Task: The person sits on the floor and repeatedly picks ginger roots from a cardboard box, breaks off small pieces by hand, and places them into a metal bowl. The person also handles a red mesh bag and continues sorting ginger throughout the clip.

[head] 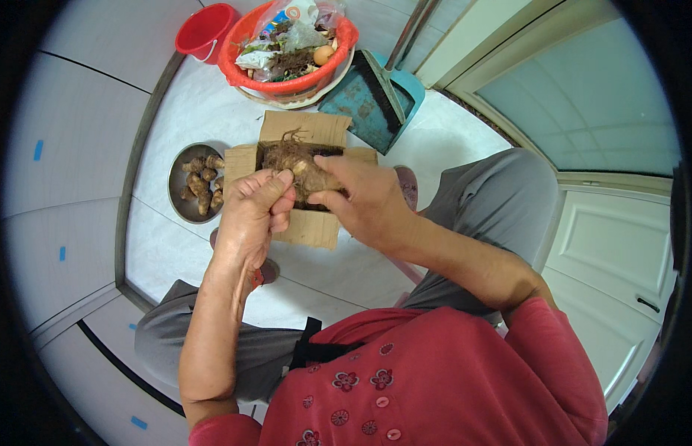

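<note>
A hairy brown taro corm [315,177] with tangled fibrous roots is held over an open cardboard box [305,229]. My right hand [373,195] grips the corm from the right, thumb below and fingers above. At its left side, my left hand [259,203] is curled, with thumb and forefinger pinched against the root fibres; what lies between those fingertips is hidden. A pale patch shows on the corm near the left thumb. The box's flaps are folded outward, and its dark inside is mostly covered by the corm and hands. Left of the box, a round metal bowl [181,205] holds several small brown corms [198,185].
Beyond the box stands an orange-red basin [290,87] full of plant scraps, soil and plastic bags. A small red bucket [205,30] is at its left. A blue dustpan [346,103] and a broom [387,92] lie to its right. White cabinets and a glass-panelled door border the floor.
</note>
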### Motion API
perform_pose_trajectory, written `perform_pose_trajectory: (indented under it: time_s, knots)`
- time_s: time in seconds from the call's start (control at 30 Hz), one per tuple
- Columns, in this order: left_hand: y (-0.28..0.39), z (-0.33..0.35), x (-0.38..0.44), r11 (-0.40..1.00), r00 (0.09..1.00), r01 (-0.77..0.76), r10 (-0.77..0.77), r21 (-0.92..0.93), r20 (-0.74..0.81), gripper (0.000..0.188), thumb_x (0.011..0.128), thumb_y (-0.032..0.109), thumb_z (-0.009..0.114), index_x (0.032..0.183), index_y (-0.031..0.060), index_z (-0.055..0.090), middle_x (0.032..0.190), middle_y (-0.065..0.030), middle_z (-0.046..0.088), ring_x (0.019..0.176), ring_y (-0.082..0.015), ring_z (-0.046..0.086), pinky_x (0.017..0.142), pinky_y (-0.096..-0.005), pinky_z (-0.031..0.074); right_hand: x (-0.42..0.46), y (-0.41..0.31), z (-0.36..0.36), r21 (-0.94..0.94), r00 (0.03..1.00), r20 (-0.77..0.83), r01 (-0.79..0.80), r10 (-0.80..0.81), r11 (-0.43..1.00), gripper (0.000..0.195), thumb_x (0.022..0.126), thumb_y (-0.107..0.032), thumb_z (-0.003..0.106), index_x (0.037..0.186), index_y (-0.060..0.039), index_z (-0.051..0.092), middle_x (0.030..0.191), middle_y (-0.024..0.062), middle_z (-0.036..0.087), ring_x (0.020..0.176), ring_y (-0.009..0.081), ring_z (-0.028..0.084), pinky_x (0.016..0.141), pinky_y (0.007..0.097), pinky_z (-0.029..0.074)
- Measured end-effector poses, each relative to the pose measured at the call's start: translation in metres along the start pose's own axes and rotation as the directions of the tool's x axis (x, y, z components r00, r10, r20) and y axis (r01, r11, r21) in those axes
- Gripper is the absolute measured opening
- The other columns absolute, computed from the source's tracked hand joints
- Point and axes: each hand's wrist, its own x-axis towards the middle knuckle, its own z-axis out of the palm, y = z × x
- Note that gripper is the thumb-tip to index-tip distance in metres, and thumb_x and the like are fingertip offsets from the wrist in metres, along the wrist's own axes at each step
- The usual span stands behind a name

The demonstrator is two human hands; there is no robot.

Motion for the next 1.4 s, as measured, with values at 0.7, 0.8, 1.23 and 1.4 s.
perform_pose_trajectory:
  time_s: [0.7,0.8,1.23,1.4]
  knots:
    - [-0.006,-0.003,0.001,0.981,0.999,-0.040,0.036,0.191,0.028,0.024,0.097,0.020,0.062,0.079,0.0042,0.064,0.063,0.0023,0.055,0.049,-0.0030,0.038,0.045,-0.0188,0.026,0.001,-0.002,0.000,0.118,0.992,-0.128,0.015,0.000,0.993,0.038,0.080,-0.014,0.074,0.111,0.0033,0.062,0.092,0.0198,0.067,0.082,0.0369,0.066,0.073,0.0396,0.054]
    - [-0.007,-0.002,0.000,0.988,0.995,-0.093,0.087,0.123,0.049,0.023,0.096,0.018,0.063,0.078,0.0040,0.064,0.063,0.0018,0.055,0.048,-0.0031,0.037,0.045,-0.0193,0.026,0.003,-0.003,-0.003,0.318,0.980,0.014,-0.191,0.196,0.929,0.030,0.085,-0.014,0.071,0.109,0.0033,0.063,0.091,0.0155,0.069,0.076,0.0271,0.068,0.068,0.0336,0.055]
    - [-0.009,0.004,0.003,0.983,0.992,-0.127,0.123,0.131,0.038,0.021,0.096,0.017,0.064,0.081,0.0015,0.062,0.063,-0.0013,0.055,0.049,-0.0059,0.041,0.045,-0.0208,0.029,0.009,-0.007,-0.009,0.645,0.913,0.167,-0.387,0.373,0.659,0.024,0.090,-0.013,0.067,0.105,0.0045,0.064,0.082,0.0078,0.067,0.070,0.0142,0.064,0.063,0.0270,0.053]
    - [-0.008,0.003,-0.001,0.994,0.996,-0.089,0.088,0.061,0.028,0.019,0.094,0.013,0.065,0.079,0.0031,0.062,0.062,-0.0008,0.054,0.049,-0.0050,0.040,0.045,-0.0206,0.028,0.005,-0.001,-0.002,0.191,0.996,-0.080,-0.022,0.038,0.981,0.029,0.083,-0.008,0.069,0.108,0.0052,0.061,0.081,0.0109,0.064,0.076,0.0215,0.064,0.067,0.0353,0.050]
